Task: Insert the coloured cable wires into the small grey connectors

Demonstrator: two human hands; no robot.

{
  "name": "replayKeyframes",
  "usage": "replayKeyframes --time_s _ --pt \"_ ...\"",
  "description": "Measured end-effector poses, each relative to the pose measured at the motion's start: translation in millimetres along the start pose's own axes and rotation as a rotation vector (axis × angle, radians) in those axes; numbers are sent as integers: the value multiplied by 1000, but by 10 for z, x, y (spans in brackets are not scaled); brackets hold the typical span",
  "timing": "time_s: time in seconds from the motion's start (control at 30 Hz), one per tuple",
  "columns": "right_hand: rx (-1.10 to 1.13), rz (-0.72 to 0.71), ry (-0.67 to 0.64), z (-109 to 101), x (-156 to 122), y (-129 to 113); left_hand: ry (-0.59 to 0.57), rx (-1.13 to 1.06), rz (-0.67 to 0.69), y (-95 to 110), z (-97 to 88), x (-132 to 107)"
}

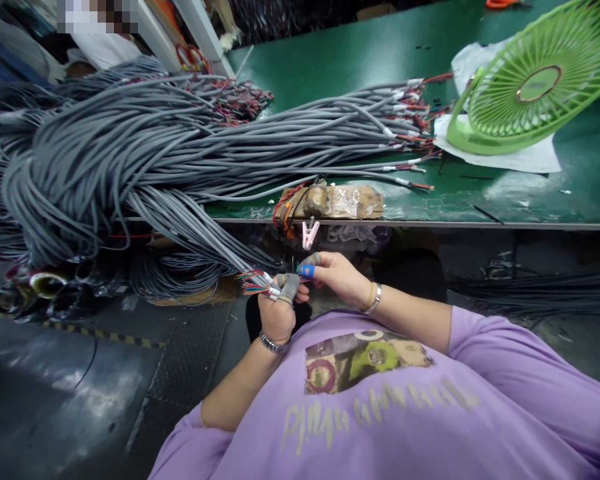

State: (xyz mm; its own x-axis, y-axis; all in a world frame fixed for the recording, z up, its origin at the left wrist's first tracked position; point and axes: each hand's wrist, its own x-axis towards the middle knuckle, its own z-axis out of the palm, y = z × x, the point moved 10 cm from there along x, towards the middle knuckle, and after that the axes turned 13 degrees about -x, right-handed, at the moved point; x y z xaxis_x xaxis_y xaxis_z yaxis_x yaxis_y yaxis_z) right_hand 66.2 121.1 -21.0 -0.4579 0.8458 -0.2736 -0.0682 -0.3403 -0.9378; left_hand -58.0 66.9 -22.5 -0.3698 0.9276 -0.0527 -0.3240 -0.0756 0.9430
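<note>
My left hand [279, 308] is closed around the ends of several grey cables [215, 243] that hang over the table's front edge. Thin coloured wires [253, 283] fan out beside its fingers. Grey finger covers sit on some of its fingers. Just to the right, my right hand [341, 275] pinches at the wire ends by the left fingertips; a blue wrap and a grey cover are on its fingers. Which wire it grips is too small to make out. A pink clothes peg [310, 235] hangs at the table edge above both hands.
A large heap of grey cables [95, 153] covers the left of the green table [370, 60]. A green fan [537, 87] stands at right on white sheets. A taped cardboard piece [355, 201] lies at the front edge. Coiled cables [180, 275] lie below the table.
</note>
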Motion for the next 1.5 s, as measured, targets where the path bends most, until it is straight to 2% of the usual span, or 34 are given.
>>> replayKeyframes --time_s 0.3,0.47,0.57,0.63,0.73,0.87,1.0,1.13,1.27,1.5 --pt "-14 -3 26 -75 6 91 32 -22 -19 39 29 25" --pt "187 53 2 -171 78 178 45 -84 -85 120 39 50" --pt "286 122 29 -259 174 190 -25 -99 -151 160 136 62" --pt "298 140 0 -246 247 132 -106 -84 -205 160 245 66" --pt "290 107 -85 -152 342 -6 -217 -45 -275 138 406 80" --pt "283 18 -114 -92 427 -103 -271 -44 -334 119 508 145" --pt "342 2 -96 -65 482 -66 -283 -65 -404 58 525 189" --pt "448 63 -30 -52 502 -16 -269 -65 -437 -2 505 204" --pt "454 92 36 -64 485 -26 -252 -44 -447 -49 487 207" --pt "469 68 12 -56 480 -21 -250 -38 -461 -74 517 211"
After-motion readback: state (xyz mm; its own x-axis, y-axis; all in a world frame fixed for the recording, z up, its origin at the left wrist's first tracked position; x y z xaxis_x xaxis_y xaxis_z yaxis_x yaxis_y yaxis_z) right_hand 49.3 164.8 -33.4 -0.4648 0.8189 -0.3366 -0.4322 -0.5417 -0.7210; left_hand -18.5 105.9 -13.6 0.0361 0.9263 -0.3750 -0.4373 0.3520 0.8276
